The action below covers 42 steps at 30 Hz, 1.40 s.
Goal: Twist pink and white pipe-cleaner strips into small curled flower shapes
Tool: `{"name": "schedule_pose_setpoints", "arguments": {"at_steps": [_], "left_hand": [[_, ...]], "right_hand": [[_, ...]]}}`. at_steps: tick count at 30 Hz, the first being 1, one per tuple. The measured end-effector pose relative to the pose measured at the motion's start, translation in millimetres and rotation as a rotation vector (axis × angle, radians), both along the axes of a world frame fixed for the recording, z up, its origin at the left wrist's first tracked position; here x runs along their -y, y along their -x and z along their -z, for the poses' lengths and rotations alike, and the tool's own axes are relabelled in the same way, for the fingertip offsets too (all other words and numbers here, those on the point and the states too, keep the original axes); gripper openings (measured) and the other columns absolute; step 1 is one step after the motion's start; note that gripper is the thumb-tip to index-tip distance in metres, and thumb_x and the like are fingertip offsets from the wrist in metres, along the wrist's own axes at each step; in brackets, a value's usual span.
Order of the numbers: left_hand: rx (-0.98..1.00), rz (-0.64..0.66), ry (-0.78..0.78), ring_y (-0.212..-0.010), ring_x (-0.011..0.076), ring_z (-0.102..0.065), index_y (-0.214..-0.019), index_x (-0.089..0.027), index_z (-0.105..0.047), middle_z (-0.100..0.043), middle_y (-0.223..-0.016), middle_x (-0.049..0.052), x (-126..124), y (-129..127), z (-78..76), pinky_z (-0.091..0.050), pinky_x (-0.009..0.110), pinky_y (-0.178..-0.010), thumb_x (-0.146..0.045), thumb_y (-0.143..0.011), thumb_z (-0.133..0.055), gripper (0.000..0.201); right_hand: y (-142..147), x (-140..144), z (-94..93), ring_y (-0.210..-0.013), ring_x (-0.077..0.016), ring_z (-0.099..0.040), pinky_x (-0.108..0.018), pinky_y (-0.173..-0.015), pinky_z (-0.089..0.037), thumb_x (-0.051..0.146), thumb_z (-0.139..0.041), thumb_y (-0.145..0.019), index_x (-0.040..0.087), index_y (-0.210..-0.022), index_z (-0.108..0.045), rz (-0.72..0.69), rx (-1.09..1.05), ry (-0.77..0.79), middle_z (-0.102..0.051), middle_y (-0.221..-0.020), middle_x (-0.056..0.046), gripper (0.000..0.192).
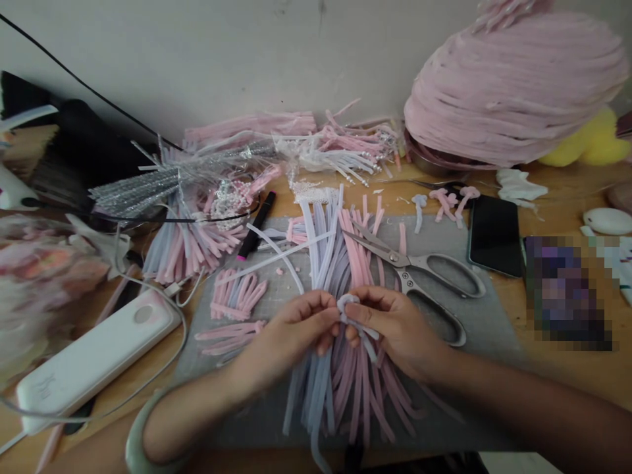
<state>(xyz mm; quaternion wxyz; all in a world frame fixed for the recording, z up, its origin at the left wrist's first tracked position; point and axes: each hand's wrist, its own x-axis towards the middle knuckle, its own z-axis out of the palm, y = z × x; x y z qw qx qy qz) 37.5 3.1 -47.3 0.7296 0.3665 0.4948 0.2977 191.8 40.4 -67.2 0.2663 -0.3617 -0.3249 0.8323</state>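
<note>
I see a bundle of pink and pale lilac strips (340, 316) lying on the grey mat (469, 375), its long axis running near to far, the ends fanning out toward me. At its middle a white strip (351, 315) is wrapped round it. My left hand (291, 332) and right hand (392, 326) meet there, fingertips of both pressed together, pinching the white strip. Scissors (419, 276) lie just to the right, blades pointing far-left. I can read no writing on the white power bank (93, 359) at the near left.
</note>
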Motion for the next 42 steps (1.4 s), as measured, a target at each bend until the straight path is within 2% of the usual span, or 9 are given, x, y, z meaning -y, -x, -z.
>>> {"name": "schedule_pose_setpoints", "arguments": {"at_steps": [4, 7, 11, 15, 21, 24, 26, 33, 42], "left_hand": [[-0.574, 0.096, -0.763, -0.067, 0.0104, -0.053, -0.088, -0.016, -0.049, -0.058, -0.076, 0.002, 3.0, 11.2, 9.0, -0.043, 0.022, -0.062, -0.022, -0.084, -0.046, 0.007], [-0.905, 0.230, -1.383, -0.084, 0.0156, -0.056, -0.102, -0.013, -0.050, -0.061, -0.093, 0.009, 2.8, 22.4, 12.0, -0.045, 0.028, -0.074, -0.011, -0.080, -0.051, 0.022], [-1.048, 0.341, -1.682, -0.079, 0.0175, -0.057, -0.102, -0.007, -0.052, -0.064, -0.090, 0.012, 0.3, 30.3, 9.5, -0.046, 0.031, -0.073, -0.008, -0.082, -0.046, 0.021], [-0.890, 0.224, -1.439, -0.076, 0.0143, -0.056, -0.098, -0.012, -0.053, -0.063, -0.086, 0.007, 2.0, 23.0, 7.0, -0.044, 0.028, -0.070, -0.008, -0.081, -0.049, 0.018], [-0.138, -0.057, -0.193, -0.043, 0.0038, -0.037, -0.073, -0.015, -0.053, -0.050, -0.060, -0.003, 2.2, 2.4, -1.5, -0.031, 0.018, -0.044, -0.023, -0.082, -0.047, 0.013], [0.208, -0.064, 0.162, -0.037, 0.0009, -0.027, -0.072, -0.014, -0.051, -0.048, -0.060, -0.004, 0.1, 0.3, -1.8, -0.026, 0.018, -0.041, -0.024, -0.079, -0.048, 0.012], [0.191, -0.083, 0.144, -0.039, 0.0013, -0.031, -0.073, -0.014, -0.051, -0.050, -0.062, -0.003, -0.5, 1.2, 0.3, -0.026, 0.018, -0.042, -0.026, -0.078, -0.051, 0.013], [-0.348, -0.037, -0.354, -0.059, 0.0091, -0.044, -0.078, -0.015, -0.057, -0.053, -0.064, -0.002, 1.7, 5.2, 4.6, -0.035, 0.021, -0.056, -0.033, -0.080, -0.052, 0.019], [-0.182, -0.025, -0.177, -0.048, 0.0054, -0.037, -0.075, -0.014, -0.052, -0.053, -0.065, -0.001, 1.9, -0.9, -0.3, -0.032, 0.019, -0.048, -0.035, -0.085, -0.043, 0.025]], "right_hand": [[-0.8, -3.6, -2.1, -0.044, -0.0051, -0.054, -0.016, -0.045, -0.043, 0.026, -0.068, -0.069, 0.013, -0.074, -0.062, -0.023, -0.018, 0.133, -0.059, -0.053, 0.003, 0.015], [-1.2, -5.0, -2.5, -0.045, -0.0047, -0.055, -0.014, -0.044, -0.042, 0.025, -0.070, -0.067, 0.013, -0.073, -0.062, -0.028, -0.043, 0.163, -0.059, -0.055, 0.003, 0.016], [-0.4, -5.1, -1.7, -0.043, -0.0041, -0.053, -0.013, -0.042, -0.040, 0.024, -0.073, -0.063, 0.014, -0.068, -0.060, -0.025, -0.029, 0.195, -0.057, -0.052, 0.005, 0.017], [-0.7, -3.7, -2.1, -0.042, -0.0042, -0.052, -0.014, -0.041, -0.037, 0.025, -0.073, -0.062, 0.014, -0.069, -0.059, 0.000, 0.012, 0.108, -0.057, -0.051, 0.005, 0.019], [-3.2, -0.4, -6.5, -0.044, -0.0058, -0.052, -0.017, -0.041, -0.036, 0.029, -0.071, -0.064, 0.014, -0.074, -0.060, 0.001, 0.102, -0.139, -0.059, -0.052, 0.003, 0.021], [-3.2, 0.3, -5.0, -0.043, -0.0055, -0.051, -0.017, -0.038, -0.033, 0.032, -0.069, -0.065, 0.014, -0.076, -0.060, -0.027, 0.117, -0.134, -0.058, -0.052, 0.003, 0.023], [-3.1, -0.2, -2.9, -0.041, -0.0046, -0.049, -0.016, -0.036, -0.031, 0.034, -0.068, -0.067, 0.014, -0.076, -0.059, -0.039, 0.125, -0.114, -0.058, -0.052, 0.003, 0.024], [-3.9, -2.7, -1.6, -0.039, -0.0048, -0.048, -0.015, -0.035, -0.034, 0.032, -0.067, -0.068, 0.015, -0.074, -0.056, -0.069, 0.124, -0.109, -0.059, -0.051, 0.003, 0.021], [-0.8, -3.0, 0.3, -0.040, -0.0063, -0.052, -0.014, -0.033, -0.032, 0.028, -0.071, -0.064, 0.015, -0.069, -0.055, 0.012, 0.037, -0.004, -0.059, -0.048, 0.004, 0.021]]}}
